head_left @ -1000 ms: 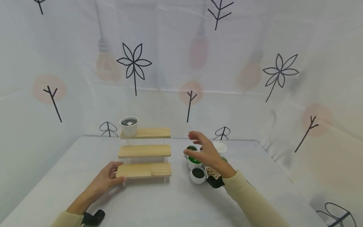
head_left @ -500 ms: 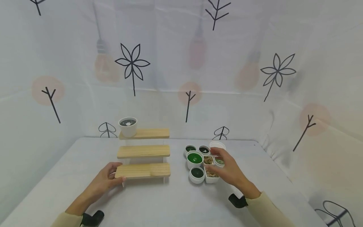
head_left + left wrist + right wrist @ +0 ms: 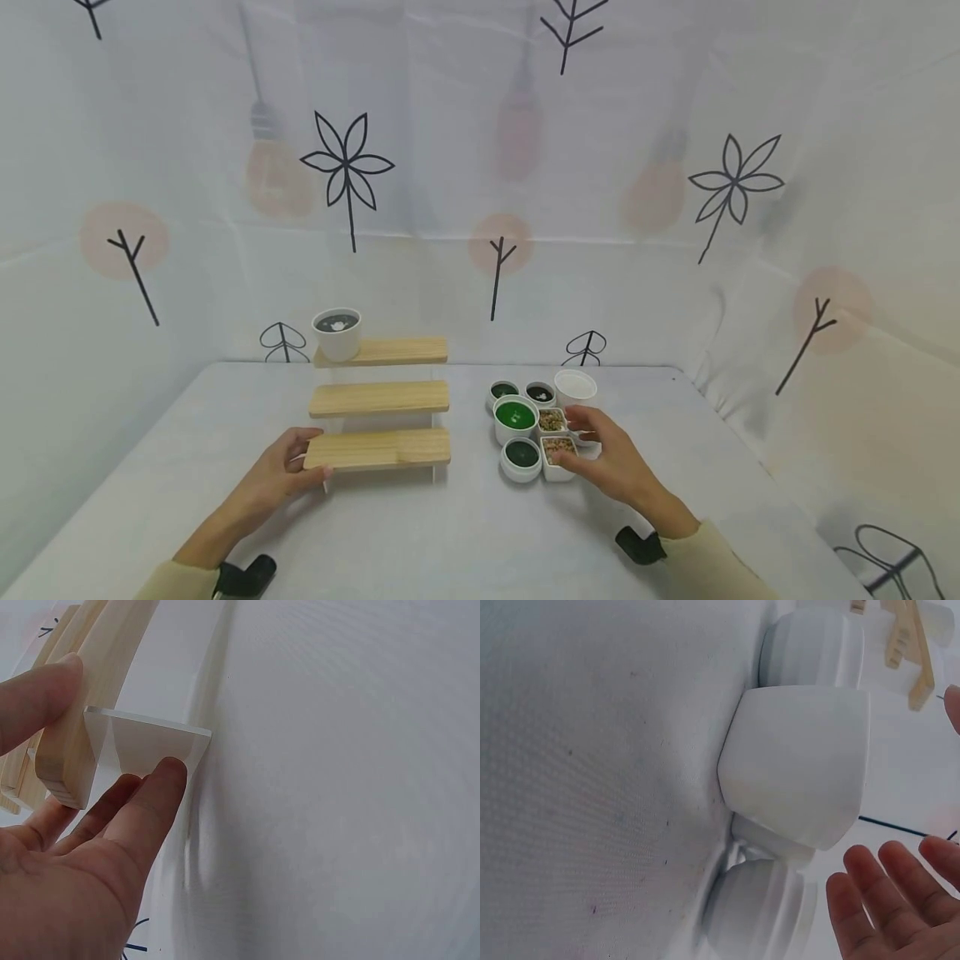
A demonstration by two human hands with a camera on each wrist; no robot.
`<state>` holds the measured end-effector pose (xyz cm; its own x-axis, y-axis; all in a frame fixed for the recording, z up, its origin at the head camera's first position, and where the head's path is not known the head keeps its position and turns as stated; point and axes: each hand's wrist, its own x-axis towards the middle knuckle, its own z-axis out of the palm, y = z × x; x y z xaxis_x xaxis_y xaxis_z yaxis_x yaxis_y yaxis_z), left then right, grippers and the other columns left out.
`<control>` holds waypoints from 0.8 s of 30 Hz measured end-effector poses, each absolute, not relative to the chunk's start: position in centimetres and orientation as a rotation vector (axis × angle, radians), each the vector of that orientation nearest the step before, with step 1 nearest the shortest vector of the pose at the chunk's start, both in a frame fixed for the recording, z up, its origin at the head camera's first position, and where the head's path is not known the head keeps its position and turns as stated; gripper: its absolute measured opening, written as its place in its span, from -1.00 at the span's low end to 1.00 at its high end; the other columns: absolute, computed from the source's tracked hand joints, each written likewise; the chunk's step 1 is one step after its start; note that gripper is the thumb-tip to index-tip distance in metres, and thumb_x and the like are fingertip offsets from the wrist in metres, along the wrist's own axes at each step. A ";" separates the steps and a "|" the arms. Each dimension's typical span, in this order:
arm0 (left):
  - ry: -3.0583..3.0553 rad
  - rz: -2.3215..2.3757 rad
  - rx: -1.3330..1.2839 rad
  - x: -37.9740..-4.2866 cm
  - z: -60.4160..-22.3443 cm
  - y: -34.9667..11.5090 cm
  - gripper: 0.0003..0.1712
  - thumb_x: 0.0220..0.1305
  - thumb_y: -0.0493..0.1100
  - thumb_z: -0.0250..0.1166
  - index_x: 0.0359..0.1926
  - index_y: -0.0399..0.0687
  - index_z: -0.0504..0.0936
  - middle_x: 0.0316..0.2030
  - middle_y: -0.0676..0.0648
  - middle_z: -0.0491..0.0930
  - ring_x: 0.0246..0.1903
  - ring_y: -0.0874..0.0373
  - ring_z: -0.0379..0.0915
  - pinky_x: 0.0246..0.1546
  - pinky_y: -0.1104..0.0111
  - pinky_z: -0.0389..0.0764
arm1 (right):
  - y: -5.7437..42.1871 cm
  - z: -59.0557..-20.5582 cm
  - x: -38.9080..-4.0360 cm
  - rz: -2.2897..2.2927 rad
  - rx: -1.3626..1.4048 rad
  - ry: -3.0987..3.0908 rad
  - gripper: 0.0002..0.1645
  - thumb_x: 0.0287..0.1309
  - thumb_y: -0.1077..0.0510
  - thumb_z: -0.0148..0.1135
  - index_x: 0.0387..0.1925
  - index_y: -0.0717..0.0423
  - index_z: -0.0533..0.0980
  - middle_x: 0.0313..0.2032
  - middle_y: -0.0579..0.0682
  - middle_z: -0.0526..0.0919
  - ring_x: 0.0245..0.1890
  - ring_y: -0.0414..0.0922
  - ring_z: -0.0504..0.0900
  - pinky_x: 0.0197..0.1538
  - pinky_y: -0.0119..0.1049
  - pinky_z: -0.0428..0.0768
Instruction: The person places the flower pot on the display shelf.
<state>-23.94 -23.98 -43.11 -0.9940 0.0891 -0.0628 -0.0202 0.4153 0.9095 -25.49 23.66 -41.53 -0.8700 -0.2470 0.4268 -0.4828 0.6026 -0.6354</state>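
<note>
At the left end of the lowest board of a three-tier wooden shelf (image 3: 382,450), my left hand (image 3: 273,471) grips the edge. The left wrist view has the thumb on the board (image 3: 112,667) and the fingers underneath, beside a clear support plate (image 3: 146,746). My right hand (image 3: 615,462) hovers with spread fingers at the right side of a square white pot (image 3: 558,468) topped with brown pebbles. In the right wrist view that pot (image 3: 795,761) stands apart from the fingers (image 3: 877,892). Behind it is another small square pot (image 3: 552,421).
Round white pots cluster beside these: one bright green (image 3: 516,417), one dark green (image 3: 521,458), one dark (image 3: 540,393) and a plain white one (image 3: 575,385). A white pot with dark filling (image 3: 337,333) stands on the top board. A patterned cloth (image 3: 420,275) hangs behind the table.
My right hand has moved right and down from above the pots to the right side of the pebble-filled square pot. My left hand keeps its grip on the lowest board.
</note>
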 end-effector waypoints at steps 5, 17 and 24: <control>2.539 1.665 0.067 -24.1 -43.2 -24.0 -0.08 0.07 -0.07 0.45 0.31 -0.27 0.14 0.30 -0.43 0.21 0.24 -0.29 0.26 0.09 0.13 0.52 | 23.7 -41.6 -25.4 1.126 0.564 -2.586 -0.15 -0.09 -0.04 0.50 0.20 0.19 0.36 0.02 0.12 0.57 0.01 0.05 0.55 0.06 0.01 0.55; 2.524 1.688 0.100 -23.7 -43.1 -24.3 -0.11 0.08 -0.11 0.44 0.31 -0.29 0.14 0.30 -0.46 0.18 0.23 -0.32 0.26 0.07 0.14 0.54 | 23.7 -42.5 -25.6 1.100 0.539 -2.669 -0.16 -0.10 -0.12 0.49 0.16 0.21 0.41 0.02 0.07 0.57 -0.03 0.01 0.57 0.06 -0.03 0.56; 2.526 1.700 0.104 -23.9 -43.2 -24.1 -0.10 0.07 -0.10 0.44 0.31 -0.28 0.14 0.30 -0.45 0.19 0.24 -0.31 0.25 0.08 0.14 0.53 | 24.0 -42.4 -25.7 1.078 0.496 -2.739 -0.18 -0.14 -0.12 0.51 0.12 0.18 0.45 0.03 0.03 0.57 -0.04 -0.01 0.57 0.06 -0.05 0.55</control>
